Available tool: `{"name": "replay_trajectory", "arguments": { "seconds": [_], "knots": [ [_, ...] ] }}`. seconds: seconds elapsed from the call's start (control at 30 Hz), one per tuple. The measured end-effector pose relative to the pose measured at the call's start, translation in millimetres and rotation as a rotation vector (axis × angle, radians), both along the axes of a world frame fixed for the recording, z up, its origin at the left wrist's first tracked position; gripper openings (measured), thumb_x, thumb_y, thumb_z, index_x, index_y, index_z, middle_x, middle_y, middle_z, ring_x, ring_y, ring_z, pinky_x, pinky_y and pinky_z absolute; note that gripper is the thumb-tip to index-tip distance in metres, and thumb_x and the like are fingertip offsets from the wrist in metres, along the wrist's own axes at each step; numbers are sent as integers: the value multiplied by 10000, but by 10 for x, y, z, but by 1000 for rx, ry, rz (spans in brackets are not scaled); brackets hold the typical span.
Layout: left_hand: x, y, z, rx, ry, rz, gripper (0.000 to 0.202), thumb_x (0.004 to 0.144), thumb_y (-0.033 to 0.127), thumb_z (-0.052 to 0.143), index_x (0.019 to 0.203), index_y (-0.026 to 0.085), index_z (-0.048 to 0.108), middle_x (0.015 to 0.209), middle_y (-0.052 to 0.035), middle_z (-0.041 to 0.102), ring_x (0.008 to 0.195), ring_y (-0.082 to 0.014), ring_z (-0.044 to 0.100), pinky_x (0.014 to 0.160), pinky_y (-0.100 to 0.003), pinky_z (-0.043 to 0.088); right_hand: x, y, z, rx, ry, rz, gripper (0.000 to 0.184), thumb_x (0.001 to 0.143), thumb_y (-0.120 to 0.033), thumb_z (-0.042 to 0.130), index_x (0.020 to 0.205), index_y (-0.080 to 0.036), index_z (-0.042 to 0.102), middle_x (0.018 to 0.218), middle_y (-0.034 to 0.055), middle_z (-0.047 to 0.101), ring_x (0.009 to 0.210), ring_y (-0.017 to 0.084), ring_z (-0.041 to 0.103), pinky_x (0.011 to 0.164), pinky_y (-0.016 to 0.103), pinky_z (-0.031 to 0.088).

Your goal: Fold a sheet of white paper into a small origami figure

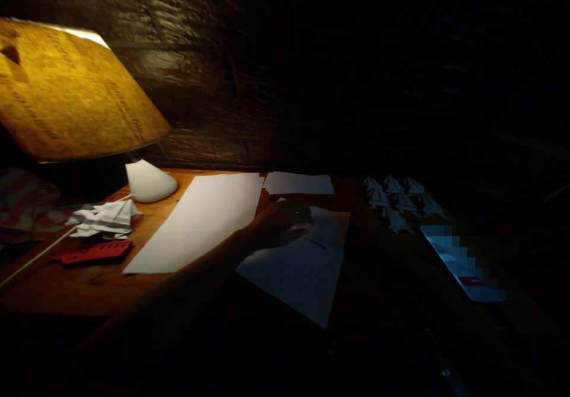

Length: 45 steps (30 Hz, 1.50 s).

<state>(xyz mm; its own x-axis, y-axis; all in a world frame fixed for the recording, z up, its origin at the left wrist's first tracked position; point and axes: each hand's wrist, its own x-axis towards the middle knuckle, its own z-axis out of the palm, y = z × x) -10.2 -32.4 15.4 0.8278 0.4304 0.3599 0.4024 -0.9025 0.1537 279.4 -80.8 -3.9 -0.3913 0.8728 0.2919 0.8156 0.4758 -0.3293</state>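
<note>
My left hand point(285, 224) reaches in from the lower left, over the upper part of a white sheet of paper point(303, 278). Its fingers are bent, with the thumb and fingertips on the paper, gripping it. The sheet lies at an angle on the table, and a dark line or crease shows beside the fingertips. To the right of the sheet it is very dark; a faint forearm shape seems to lie there, but the fingers of my right hand cannot be made out.
A lit lamp point(80, 94) with a white base point(151, 182) stands left on the wooden table point(89, 290). Nearby are folded paper point(107, 218), a red object point(95, 252), large white sheets point(205, 219) and smaller sheets point(298, 183). Right are several folded paper shapes point(394, 219) and a bluish flat object point(458, 266).
</note>
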Motion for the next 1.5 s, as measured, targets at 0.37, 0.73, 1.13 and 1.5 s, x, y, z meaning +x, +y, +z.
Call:
{"name": "replay_trajectory", "arguments": {
  "seconds": [0.37,0.73,1.13,1.5],
  "knots": [
    [129,-98,-72,59,27,42,516,911,451,703,1353,218,575,1265,-110,622,1100,-272,648,897,-410,561,-33,7,-5,48,6,-11,361,985,-380,622,1295,-195,612,1319,106,619,1103,234,644,927,452,569],
    [137,-92,11,197,-139,174,160,968,183,596,1109,183,671,1090,-81,680,1013,-224,654,882,-376,547,-89,26,-44,51,87,-47,278,1005,-263,506,1228,-227,669,1242,117,676,1154,268,624,988,434,503],
    [131,-42,3,-32,-562,285,138,987,206,494,950,171,622,874,-40,626,775,-151,604,711,-284,493,-132,-98,105,-28,103,-13,293,946,-201,545,1176,-229,725,1191,134,702,1113,303,635,933,459,514],
    [14,-401,178,-12,-22,200,325,972,445,597,1175,195,641,1238,-125,614,1125,-291,614,947,-475,532,-130,-62,16,-41,28,-46,233,892,-195,621,1112,-171,695,1082,123,676,984,244,620,824,346,454]
  ]
}}
